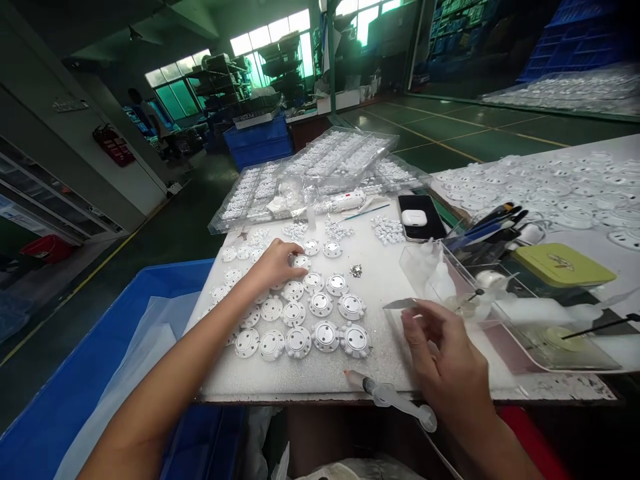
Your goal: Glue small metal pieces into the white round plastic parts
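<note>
My left hand (277, 268) reaches over rows of white round plastic parts, its thumb and index finger closed on the edges of one round part (301, 262). My right hand (440, 343) is closed around a thin, pointed metal tool (400, 303), whose tip points left over the white foam sheet (385, 333); its exact kind is unclear. A syringe (395, 399) with an orange tip lies at the front edge, left of my right hand. A little heap of small metal pieces (355, 271) lies between my hands, right of the round parts.
Small white pieces (389, 229) lie in piles behind. Farther back are stacked clear trays (335, 153). On the right stand a phone with an earbud case (414, 218), a clear organizer box (525, 360) and a yellow tin (564, 265). A blue bin (165, 270) is at left.
</note>
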### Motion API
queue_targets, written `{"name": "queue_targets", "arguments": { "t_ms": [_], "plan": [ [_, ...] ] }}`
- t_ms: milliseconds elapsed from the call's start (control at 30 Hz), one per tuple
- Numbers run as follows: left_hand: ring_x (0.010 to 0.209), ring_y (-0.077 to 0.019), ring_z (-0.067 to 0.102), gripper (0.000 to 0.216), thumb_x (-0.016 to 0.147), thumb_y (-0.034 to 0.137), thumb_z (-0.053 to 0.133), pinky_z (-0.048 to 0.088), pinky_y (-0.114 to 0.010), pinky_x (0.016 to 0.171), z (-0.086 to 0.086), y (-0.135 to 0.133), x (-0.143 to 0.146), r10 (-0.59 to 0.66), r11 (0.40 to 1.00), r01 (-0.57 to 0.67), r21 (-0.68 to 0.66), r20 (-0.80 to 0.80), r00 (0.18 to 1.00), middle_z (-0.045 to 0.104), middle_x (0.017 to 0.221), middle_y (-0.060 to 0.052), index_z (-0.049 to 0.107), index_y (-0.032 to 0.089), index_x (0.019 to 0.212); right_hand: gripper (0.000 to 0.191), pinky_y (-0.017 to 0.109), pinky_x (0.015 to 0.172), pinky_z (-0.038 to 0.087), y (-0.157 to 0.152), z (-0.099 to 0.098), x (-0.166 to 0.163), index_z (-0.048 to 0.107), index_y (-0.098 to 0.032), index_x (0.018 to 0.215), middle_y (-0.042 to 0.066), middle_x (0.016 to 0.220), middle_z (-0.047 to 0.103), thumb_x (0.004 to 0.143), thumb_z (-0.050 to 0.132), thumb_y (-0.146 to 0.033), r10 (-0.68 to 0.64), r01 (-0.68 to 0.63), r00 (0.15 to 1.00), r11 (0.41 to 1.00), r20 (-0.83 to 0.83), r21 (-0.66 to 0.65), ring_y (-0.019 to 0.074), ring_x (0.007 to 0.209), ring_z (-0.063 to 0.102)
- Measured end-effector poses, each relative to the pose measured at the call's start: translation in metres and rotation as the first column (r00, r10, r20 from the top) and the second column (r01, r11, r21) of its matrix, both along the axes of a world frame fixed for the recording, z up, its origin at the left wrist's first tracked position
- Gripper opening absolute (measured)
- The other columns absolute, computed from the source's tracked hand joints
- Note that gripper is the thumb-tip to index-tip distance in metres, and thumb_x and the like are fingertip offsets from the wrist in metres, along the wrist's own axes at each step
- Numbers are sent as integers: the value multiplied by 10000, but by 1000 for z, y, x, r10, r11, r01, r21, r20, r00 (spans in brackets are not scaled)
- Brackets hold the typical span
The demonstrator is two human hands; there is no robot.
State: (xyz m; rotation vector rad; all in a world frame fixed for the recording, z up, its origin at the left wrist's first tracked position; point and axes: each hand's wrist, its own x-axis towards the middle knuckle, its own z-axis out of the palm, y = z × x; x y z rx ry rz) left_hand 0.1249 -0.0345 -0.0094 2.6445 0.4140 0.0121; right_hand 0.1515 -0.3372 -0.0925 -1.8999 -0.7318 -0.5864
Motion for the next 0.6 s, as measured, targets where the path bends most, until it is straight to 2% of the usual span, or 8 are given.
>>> {"name": "queue_targets", "arguments": {
  "t_ms": [100,167,233,333,400,500,600],
  "plan": [
    [943,-277,634,473,802,456,746,542,-417,816,0,6,-2,-28,1000,27,-13,-8,1000,613,1162,-123,714,261,1231,288,235,510,557,-14,-10,-10,627,-185,1214,51,898,659,931,662,-225,26,-18,999,978,-37,206,147,659,636],
    [1013,-292,620,476,815,480,735,535,-426,859,3,9,-6,-44,999,44,-6,9,999,638,1184,-113,704,275,1243,302,238,525,573,-22,-15,-19,676,-182,1140,49,892,647,855,675,-83,78,-91,996,941,53,326,142,659,630],
    [1122,-313,580,458,853,530,689,508,-445,928,9,10,-12,-31,999,30,22,43,999,654,1225,-108,690,257,1220,446,291,618,629,-27,-18,-28,685,-188,1179,66,984,676,779,665,7,157,-210,974,895,162,393,174,742,668],
    [1123,-336,563,421,879,594,630,498,-454,900,21,9,-26,26,997,-29,77,33,999,688,1142,-121,704,212,1039,667,387,802,672,-25,-13,-41,578,-203,1363,91,1263,669,741,649,28,340,-405,912,840,231,361,254,1007,705],
    [1065,-351,580,387,842,581,668,507,-432,814,27,7,-34,48,994,-45,101,-34,998,712,1023,-121,712,209,940,680,394,891,661,-19,-4,-44,513,-191,1396,111,1361,632,763,641,24,471,-517,855,803,215,296,265,1131,687],
    [1073,-366,585,319,828,506,678,505,-421,792,30,5,-43,48,992,-33,125,-122,991,729,983,-119,729,216,952,570,334,952,629,-7,13,-43,500,-152,1347,134,1271,673,816,622,12,638,-660,751,734,169,163,228,1156,688],
    [1132,-373,557,320,792,404,679,495,-440,865,26,5,-44,21,989,4,150,-167,986,704,1109,-123,733,220,1049,449,273,949,606,6,23,-39,529,-146,1305,120,1154,704,877,562,-17,740,-744,669,666,71,61,186,1108,694]
  ]
}}
